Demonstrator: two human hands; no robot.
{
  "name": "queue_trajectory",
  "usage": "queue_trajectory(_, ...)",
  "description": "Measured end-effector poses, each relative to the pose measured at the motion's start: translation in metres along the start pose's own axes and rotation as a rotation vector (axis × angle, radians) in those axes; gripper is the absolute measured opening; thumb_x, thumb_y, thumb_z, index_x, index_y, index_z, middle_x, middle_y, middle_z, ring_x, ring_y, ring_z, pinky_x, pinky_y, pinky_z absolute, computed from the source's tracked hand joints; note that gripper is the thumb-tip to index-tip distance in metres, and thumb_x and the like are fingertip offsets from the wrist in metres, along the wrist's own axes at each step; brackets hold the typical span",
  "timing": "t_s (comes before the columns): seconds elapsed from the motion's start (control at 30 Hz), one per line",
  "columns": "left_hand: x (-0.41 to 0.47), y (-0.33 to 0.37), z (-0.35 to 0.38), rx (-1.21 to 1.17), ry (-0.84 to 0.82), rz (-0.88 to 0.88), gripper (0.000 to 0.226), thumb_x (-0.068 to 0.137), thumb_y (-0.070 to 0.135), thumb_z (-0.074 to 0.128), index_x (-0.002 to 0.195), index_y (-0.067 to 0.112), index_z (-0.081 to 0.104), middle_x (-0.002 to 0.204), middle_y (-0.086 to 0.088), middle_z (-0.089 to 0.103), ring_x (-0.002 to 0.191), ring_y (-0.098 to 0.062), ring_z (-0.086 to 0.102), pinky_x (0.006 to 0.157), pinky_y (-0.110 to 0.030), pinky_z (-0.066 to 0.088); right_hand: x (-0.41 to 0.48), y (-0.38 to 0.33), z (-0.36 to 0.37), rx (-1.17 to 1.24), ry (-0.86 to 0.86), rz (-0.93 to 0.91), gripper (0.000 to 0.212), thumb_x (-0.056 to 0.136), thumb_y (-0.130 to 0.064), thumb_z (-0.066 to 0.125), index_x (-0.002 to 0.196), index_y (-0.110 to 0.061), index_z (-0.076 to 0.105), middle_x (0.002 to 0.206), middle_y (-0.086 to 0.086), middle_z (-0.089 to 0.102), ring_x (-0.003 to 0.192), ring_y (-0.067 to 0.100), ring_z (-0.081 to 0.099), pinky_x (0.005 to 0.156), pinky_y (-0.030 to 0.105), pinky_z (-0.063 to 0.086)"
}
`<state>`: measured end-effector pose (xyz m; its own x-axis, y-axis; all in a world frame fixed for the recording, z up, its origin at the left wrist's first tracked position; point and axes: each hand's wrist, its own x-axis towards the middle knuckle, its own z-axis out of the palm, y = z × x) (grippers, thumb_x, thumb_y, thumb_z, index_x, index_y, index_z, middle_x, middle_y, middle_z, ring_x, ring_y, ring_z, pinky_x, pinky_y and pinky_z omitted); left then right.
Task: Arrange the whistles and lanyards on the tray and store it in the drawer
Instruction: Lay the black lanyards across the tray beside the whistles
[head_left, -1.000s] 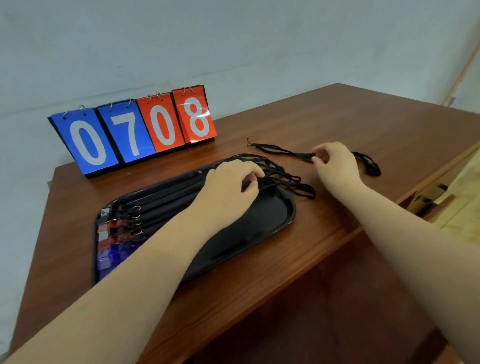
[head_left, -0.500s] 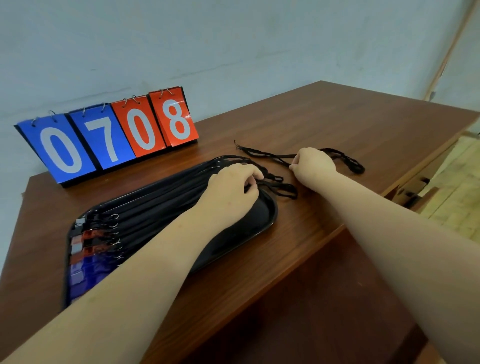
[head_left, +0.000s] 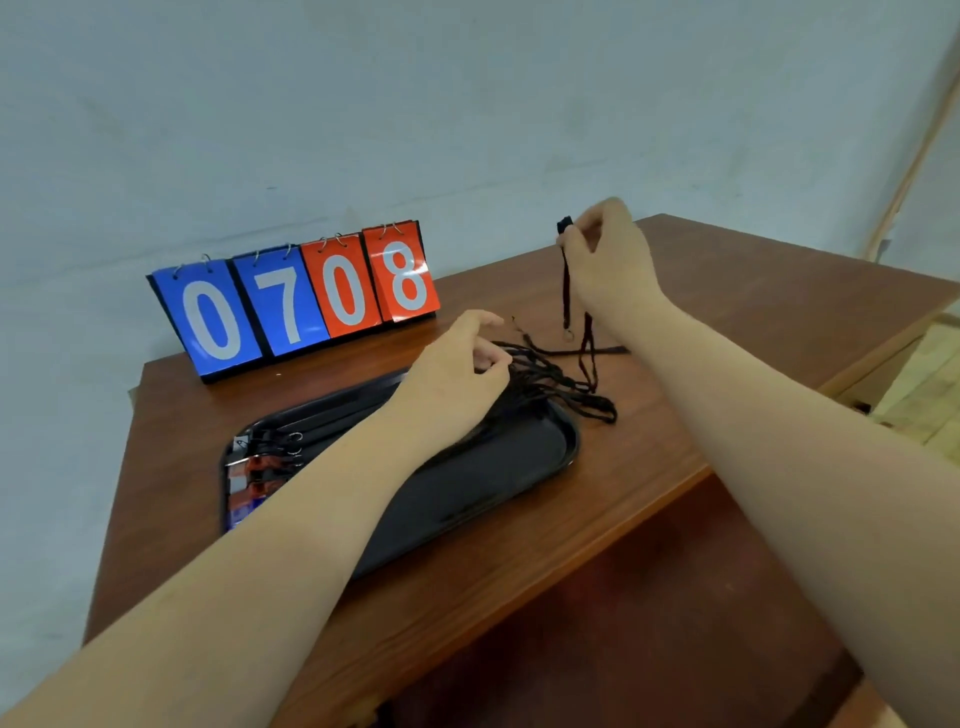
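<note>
A flat, woven black loose lanyard (head_left: 566, 286) is pinched at its upper end between the thumb and fingertips of the right hand (head_left: 608, 260), which is held up above the far right end of the tray (head_left: 569, 447) with the wrist bent and the forearm stretched out over the tray's right side. The strap is hung straight down from the pinch, and a small metal split ring (head_left: 569, 335) is seen at its lower tip. A second length of the same strap is dropped to the wood just beyond the tray's far end.

The left hand (head_left: 457, 369) is laid palm down over the far end of the tray, its fingers curled round the bundled lanyards (head_left: 571, 392). These thin, twisted black cords are gathered at the fingertips, and their looped ends are spilled over the tray's far rim onto the wood.

The tray is black, glossy, oblong and round-cornered with a low raised lip. At its near left end, red and blue plastic whistles (head_left: 254, 470) are lined up, each fitted with a small metal ring.

The tray is set on a smooth, brown, wood-grained table (head_left: 753, 322). Behind the tray, a flip scoreboard (head_left: 301, 301) of ring-bound blue and red cards reading 0708 is stood against a pale, matt wall (head_left: 467, 104).
</note>
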<state>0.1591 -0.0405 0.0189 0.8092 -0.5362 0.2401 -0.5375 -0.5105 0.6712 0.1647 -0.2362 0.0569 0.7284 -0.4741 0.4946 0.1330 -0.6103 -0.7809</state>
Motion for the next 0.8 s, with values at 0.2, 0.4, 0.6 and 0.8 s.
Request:
queue_trajectory(0.2,-0.005,0.011,-0.027,-0.113,0.143,0.003,0.062,0.096,0.024,0.06,0.148,0.034,0.026,0.136,0.01,0.048,0.115,-0.005,0.051,0.084,-0.018,0.043,-0.01,-0.074,-0.005,0.046,-0.115,-0.21,0.006,0.088,-0.02,0.056,0.093,-0.016,0.057,0.09,0.007,0.067,0.077,0.015,0.061,0.069,0.028,0.05)
queue_trajectory(0.4,-0.019,0.029,-0.077,-0.383,0.285,0.043,0.036,0.097,0.021,0.058,0.131,0.029,0.047,0.121,-0.001,0.065,0.108,-0.013,0.062,0.087,-0.028,0.051,-0.039,-0.13,0.009,-0.134,-0.457,-0.506,0.008,0.091,-0.017,0.062,0.095,-0.011,0.065,0.089,0.005,0.066,0.059,-0.009,0.048,0.06,0.009,0.038)
queue_trajectory(0.6,-0.062,0.01,-0.125,-0.272,0.268,0.02,0.017,0.101,0.028,0.052,0.102,0.025,0.068,0.059,0.006,0.058,0.071,-0.013,0.063,0.082,-0.028,0.055,-0.055,-0.144,0.012,-0.179,-0.49,-0.578,0.009,0.095,-0.026,0.061,0.098,-0.019,0.065,0.089,0.001,0.065,0.068,-0.001,0.05,0.064,0.011,0.04)
queue_trajectory(0.8,-0.109,-0.022,-0.145,-0.284,0.256,-0.053,0.029,0.102,0.03,0.051,0.093,0.01,0.069,0.061,-0.004,0.036,0.056,-0.015,0.035,0.053,-0.022,0.041,-0.065,-0.117,0.016,-0.215,-0.512,-0.468,0.01,0.096,-0.03,0.061,0.098,-0.024,0.069,0.091,-0.017,0.06,0.084,-0.005,0.054,0.072,0.01,0.037)
